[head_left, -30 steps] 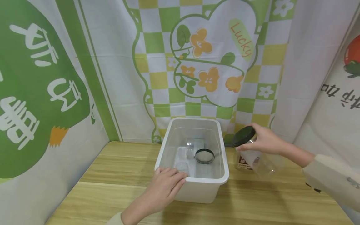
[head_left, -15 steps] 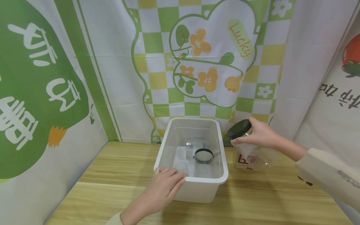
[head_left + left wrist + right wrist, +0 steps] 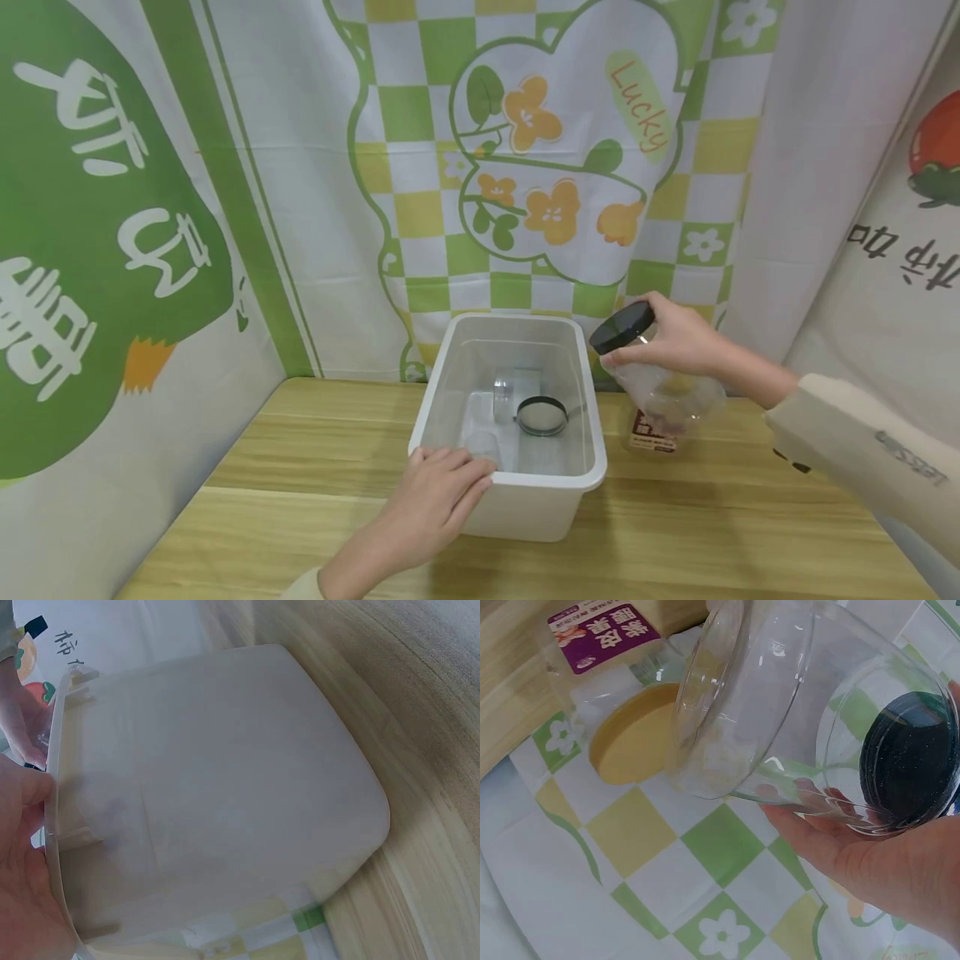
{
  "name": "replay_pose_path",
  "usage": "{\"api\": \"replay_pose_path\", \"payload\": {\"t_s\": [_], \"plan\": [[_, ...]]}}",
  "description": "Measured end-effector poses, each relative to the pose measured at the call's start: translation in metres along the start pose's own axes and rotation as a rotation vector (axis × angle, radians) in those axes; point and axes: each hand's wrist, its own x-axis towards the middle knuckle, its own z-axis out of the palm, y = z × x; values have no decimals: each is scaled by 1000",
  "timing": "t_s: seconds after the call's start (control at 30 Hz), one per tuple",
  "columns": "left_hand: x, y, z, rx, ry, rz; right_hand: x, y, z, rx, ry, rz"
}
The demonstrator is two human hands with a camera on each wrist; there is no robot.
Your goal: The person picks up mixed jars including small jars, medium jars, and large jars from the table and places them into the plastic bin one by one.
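My right hand (image 3: 678, 333) grips a clear plastic jar (image 3: 678, 396) near its black lid (image 3: 624, 327), holding it tilted above the table. In the right wrist view, fingers curl around the clear jar (image 3: 780, 712), whose wide base faces away from the palm. Behind it stands a second jar (image 3: 604, 634) with a purple label and a yellow lid (image 3: 634, 735). At the front left corner of a white plastic bin (image 3: 540, 481), my left hand (image 3: 442, 500) grips the rim. The left wrist view shows the bin's outer wall (image 3: 217, 787) beside that hand.
Inside the bin lie a clear jar (image 3: 504, 398) on its side, a container with a black rim (image 3: 543, 401) and another clear container (image 3: 482, 444). The wooden table (image 3: 315, 467) meets a checked green, yellow and white curtain (image 3: 420, 217) behind the bin.
My right hand has lifted the clear jar and carried it left towards the bin, baring more of the labelled jar's front. The left hand stays on the rim.
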Motion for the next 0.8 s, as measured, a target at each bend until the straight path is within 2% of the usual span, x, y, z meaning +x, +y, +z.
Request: {"api": "replay_pose_path", "payload": {"t_s": [0.8], "plan": [[-1,2,-3,-5,-26,-21,15,-34,-4,5,-35,-10]]}}
